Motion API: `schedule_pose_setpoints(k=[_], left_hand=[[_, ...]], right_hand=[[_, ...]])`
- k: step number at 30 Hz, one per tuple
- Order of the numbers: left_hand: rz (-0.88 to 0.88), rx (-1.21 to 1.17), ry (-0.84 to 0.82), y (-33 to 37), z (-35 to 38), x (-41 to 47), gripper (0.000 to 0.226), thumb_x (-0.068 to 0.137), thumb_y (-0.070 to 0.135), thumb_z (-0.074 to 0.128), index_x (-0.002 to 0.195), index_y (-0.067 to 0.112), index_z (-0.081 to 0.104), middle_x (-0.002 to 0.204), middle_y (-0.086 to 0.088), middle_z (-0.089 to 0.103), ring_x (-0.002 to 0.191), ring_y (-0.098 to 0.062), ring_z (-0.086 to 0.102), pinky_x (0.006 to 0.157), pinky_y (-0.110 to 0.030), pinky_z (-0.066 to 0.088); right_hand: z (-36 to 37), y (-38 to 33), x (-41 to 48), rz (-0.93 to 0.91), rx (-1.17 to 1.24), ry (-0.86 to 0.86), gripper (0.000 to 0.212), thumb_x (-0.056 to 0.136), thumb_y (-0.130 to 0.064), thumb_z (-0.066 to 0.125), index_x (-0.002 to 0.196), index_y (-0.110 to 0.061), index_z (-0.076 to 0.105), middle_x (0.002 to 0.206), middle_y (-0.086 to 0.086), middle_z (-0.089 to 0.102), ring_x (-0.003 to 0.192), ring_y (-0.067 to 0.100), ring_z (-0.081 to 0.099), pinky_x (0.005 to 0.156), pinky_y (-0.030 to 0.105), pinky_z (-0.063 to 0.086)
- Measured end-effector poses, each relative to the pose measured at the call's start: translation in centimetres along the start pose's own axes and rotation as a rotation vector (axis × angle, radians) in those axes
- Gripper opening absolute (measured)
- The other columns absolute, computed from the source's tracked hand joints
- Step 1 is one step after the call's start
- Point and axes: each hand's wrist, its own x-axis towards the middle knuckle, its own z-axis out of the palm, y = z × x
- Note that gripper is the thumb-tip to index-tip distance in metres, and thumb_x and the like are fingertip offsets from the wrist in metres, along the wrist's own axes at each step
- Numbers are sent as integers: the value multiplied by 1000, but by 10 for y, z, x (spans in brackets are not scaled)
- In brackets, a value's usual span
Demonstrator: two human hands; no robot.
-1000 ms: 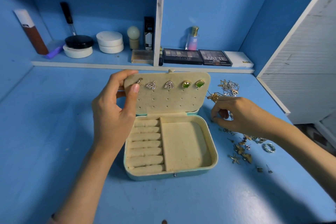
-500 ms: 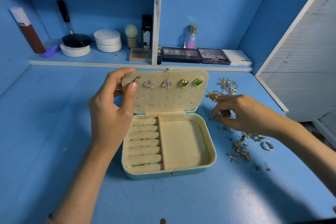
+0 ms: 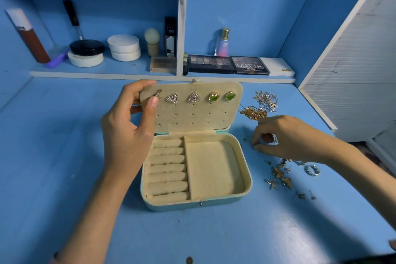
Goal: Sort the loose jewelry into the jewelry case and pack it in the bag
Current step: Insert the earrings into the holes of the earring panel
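A teal jewelry case (image 3: 246, 191) with cream lining stands open in the middle of the blue desk. Its raised lid (image 3: 192, 115) carries two triangular earrings (image 3: 172, 98), two green earrings (image 3: 230, 96) and a small gold earring (image 3: 157, 93) at the top left. My left hand (image 3: 126, 133) grips the lid's upper left corner, thumb beside the small earring. My right hand (image 3: 285, 137) reaches down to the desk right of the case, fingertips pinching at small pieces there. Loose earrings (image 3: 280, 178), a ring (image 3: 311, 170) and tangled chains (image 3: 260, 106) lie around it.
A low shelf (image 3: 162, 76) at the back holds jars, a brush, a perfume bottle and eyeshadow palettes (image 3: 228, 64). A white slatted panel (image 3: 355, 75) rises on the right. Bare blue desk (image 3: 53, 146) spreads left and in front of the case.
The right hand has shifted slightly over the loose pieces, fingers closing in. The left hand keeps its hold on the lid corner.
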Motion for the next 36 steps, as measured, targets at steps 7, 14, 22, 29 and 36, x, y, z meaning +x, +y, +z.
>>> schedule_pose_setpoints(k=[7, 14, 22, 29, 36], left_hand=[[5, 7, 7, 0, 1, 0, 20, 94, 15, 56, 113, 24, 55, 100, 22, 60, 89, 8, 59, 83, -13, 47], [6, 10, 5, 2, 0, 0, 20, 94, 15, 56, 112, 25, 54, 100, 22, 60, 88, 11, 58, 82, -11, 46], [13, 8, 0, 2, 0, 0, 21, 94, 13, 56, 112, 24, 54, 100, 21, 60, 89, 12, 57, 82, -10, 46], [23, 15, 5, 1, 1, 0, 20, 95, 14, 56, 112, 24, 54, 100, 21, 59, 89, 9, 58, 82, -11, 47], [18, 16, 2, 1, 0, 0, 21, 95, 15, 56, 112, 25, 54, 99, 21, 60, 89, 6, 59, 83, -13, 48]], right_hand=[[-2, 6, 2, 3, 81, 96, 14, 80, -10, 68, 84, -24, 69, 73, -15, 54, 64, 6, 50, 62, 28, 45], [-3, 7, 1, -35, 92, 141, 7, 80, -16, 71, 82, -23, 70, 68, -16, 51, 66, 10, 49, 58, 31, 44], [-5, 7, 0, -48, 106, 100, 10, 78, -22, 73, 82, -31, 74, 67, -13, 52, 63, 9, 51, 57, 32, 45], [-4, 7, -2, -26, 72, 78, 9, 78, -25, 73, 82, -33, 71, 67, -13, 51, 63, 10, 50, 58, 30, 44], [-4, 3, -5, 0, -45, -18, 4, 82, -33, 65, 84, -34, 68, 74, -16, 50, 71, 8, 51, 65, 28, 45]])
